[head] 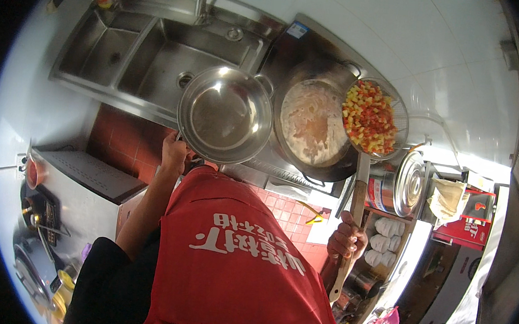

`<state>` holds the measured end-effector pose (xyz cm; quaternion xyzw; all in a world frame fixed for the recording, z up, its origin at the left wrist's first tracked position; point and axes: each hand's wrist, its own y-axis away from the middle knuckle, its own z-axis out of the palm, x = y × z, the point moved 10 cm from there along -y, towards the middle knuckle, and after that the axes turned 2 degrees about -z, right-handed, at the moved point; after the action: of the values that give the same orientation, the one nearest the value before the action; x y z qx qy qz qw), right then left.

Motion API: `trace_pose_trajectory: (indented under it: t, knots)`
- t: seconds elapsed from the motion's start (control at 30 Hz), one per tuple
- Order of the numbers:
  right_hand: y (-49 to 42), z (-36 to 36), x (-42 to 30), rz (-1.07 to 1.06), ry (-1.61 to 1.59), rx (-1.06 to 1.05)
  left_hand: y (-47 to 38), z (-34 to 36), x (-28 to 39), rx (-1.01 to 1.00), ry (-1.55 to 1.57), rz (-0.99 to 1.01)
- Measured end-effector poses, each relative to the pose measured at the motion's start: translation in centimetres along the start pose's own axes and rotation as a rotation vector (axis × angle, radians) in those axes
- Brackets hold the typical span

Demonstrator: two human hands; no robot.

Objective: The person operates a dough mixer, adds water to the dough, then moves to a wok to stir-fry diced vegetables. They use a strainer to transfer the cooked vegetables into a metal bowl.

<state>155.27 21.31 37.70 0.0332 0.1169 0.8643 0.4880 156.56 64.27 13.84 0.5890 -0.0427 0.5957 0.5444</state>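
Note:
My left hand [175, 155] grips a side handle of a round stainless steel pot [222, 113]. The inside of this pot is shiny and seems empty; it hangs between the sink and the stove. In my right hand [347, 239] is the long wooden handle [358, 201] of a wire mesh strainer [400, 127]. Small diced pieces [369, 118], red-orange and pale yellow, are heaped in the strainer. Left of the strainer sits a large dark wok [288, 146] with cloudy, frothy liquid [312, 125] in it. The strainer's edge overlaps the wok's right rim in view.
A two-basin steel sink [130, 56] with a faucet [202, 2] is at the upper left. Right of the wok stands a lidded metal pot [408, 183]. Stacked white bowls [383, 242] fill a shelf below it. A steel-sided cabinet [89, 180] is at lower left.

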Motion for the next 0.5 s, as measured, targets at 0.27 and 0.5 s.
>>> trace_pose_trajectory:
  t: [0.27,0.5]
  knots:
    - [-3.1,-4.0,2.0,-0.010,-0.375,-0.010,0.4,0.9,0.0,-0.015,0.041,-0.025]
    - [-0.5,-5.4,1.2,0.022,-0.090,-0.069,0.2,0.6,0.0,-0.062,-0.004,-0.029]
